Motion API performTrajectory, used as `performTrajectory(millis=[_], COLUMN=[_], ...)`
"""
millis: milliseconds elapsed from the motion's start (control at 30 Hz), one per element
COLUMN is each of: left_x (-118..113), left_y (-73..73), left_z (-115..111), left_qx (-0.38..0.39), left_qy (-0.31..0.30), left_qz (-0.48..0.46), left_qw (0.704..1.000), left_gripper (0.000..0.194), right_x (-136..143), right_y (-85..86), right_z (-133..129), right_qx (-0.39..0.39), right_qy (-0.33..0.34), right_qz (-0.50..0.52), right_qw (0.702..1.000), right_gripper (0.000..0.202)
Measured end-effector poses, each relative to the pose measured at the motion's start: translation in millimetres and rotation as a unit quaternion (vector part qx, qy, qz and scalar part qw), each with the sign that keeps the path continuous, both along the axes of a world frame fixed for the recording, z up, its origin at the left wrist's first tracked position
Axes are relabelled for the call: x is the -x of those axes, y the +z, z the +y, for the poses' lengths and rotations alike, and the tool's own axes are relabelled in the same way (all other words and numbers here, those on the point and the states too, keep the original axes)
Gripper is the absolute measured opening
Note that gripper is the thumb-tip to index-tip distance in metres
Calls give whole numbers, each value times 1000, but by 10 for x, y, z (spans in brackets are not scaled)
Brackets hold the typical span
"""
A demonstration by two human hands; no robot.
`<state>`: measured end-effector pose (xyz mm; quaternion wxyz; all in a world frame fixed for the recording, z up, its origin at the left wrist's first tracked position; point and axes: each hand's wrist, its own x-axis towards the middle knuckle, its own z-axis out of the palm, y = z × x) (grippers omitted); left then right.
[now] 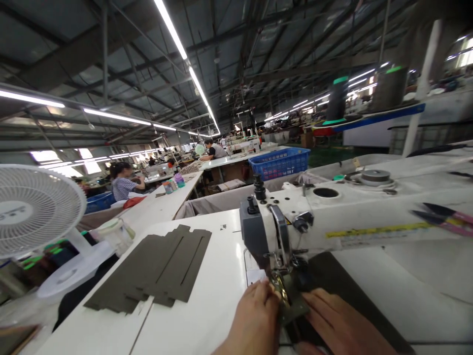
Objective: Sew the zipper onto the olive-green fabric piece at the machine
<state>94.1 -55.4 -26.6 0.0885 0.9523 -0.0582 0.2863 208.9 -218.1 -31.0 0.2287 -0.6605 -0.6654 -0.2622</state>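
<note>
A white and grey sewing machine (pixel 271 227) stands before me. A small dark olive piece (pixel 295 305) lies under its needle area, beside a shiny gold-coloured metal part (pixel 281 290). My left hand (pixel 256 315) is closed at the left of that part, fingers bent and pressed together; its fingertips are partly hidden. On the other side my right hand (pixel 336 318) grips the small piece's right edge, fingers close together. Beneath and behind it spreads a larger dark sheet (pixel 343 281). Several flat olive-grey cut pieces (pixel 155 266), some with long slits, lie overlapping on the white table left of the machine.
A white fan (pixel 33 212) stands at the left. Pink-handled scissors (pixel 443 217) rest on the machine arm. Thread cones (pixel 336 101) stand at upper right. Beyond are a blue basket (pixel 281 165) and people (pixel 123 185) seated at other tables.
</note>
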Motion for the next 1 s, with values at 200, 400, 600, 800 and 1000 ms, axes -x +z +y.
performTrajectory(millis=[200, 400, 600, 800, 1000], left_x=[88, 63, 27, -25, -95], left_y=[5, -78, -100, -86, -141], left_z=[-135, -59, -20, -45, -44], left_qx=[98, 53, -18, -122, -134], left_qy=[62, 29, 37, 10, -27], left_qz=[15, -25, -63, -177, -188], left_qw=[993, 998, 997, 977, 973], left_gripper=[27, 36, 13, 27, 29], right_x=[-12, -80, -188, -373, -350], right_y=[268, 388, 218, -37, 42], right_z=[219, 265, 256, 330, 360], right_qx=[142, 198, 121, 82, 117], right_qy=[2, 50, 69, 14, -18], right_qz=[263, 242, 209, 295, 352], right_qw=[954, 949, 968, 952, 928], right_gripper=[35, 16, 26, 20, 22])
